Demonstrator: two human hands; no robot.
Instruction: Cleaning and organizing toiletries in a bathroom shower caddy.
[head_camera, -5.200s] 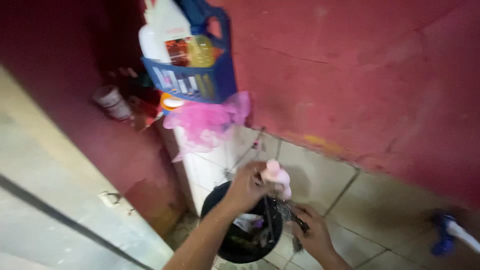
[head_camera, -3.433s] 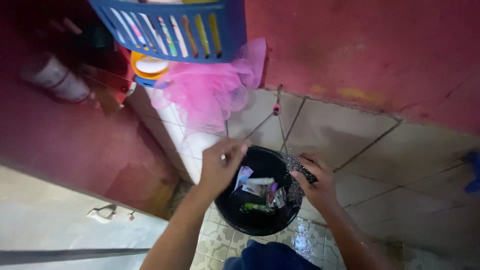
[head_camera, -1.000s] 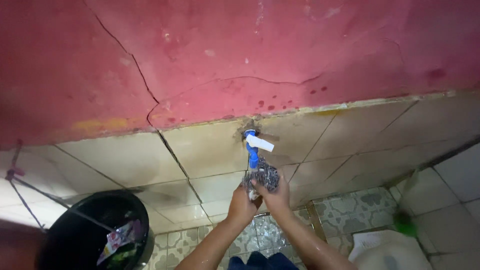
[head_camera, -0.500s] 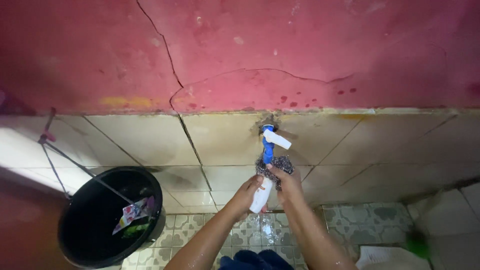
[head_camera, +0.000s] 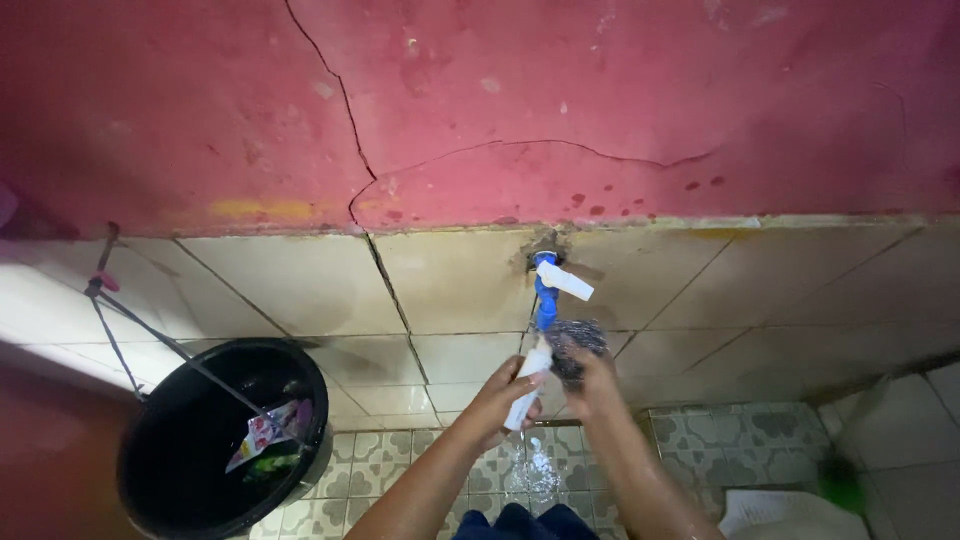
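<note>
Below the blue tap (head_camera: 546, 300) with its white lever, both hands meet at the wall. The left hand (head_camera: 500, 400) is wrapped around a white tube (head_camera: 527, 385), whose long axis runs from about seven o'clock up to one o'clock, upper end pointing toward the tap spout. The right hand (head_camera: 592, 385) is clenched on a wad of steel wool (head_camera: 574, 340), held just beside the tube's upper end and right under the spout. Water splashes on the patterned floor tiles (head_camera: 700, 440) at six o'clock of the hands. At eight o'clock, well apart, a black bucket (head_camera: 160, 480) holds crumpled wrappers (head_camera: 268, 435). Open room lies to either side of the hands along the cream wall tiles (head_camera: 290, 290); above them rises a cracked red wall (head_camera: 480, 100).
</note>
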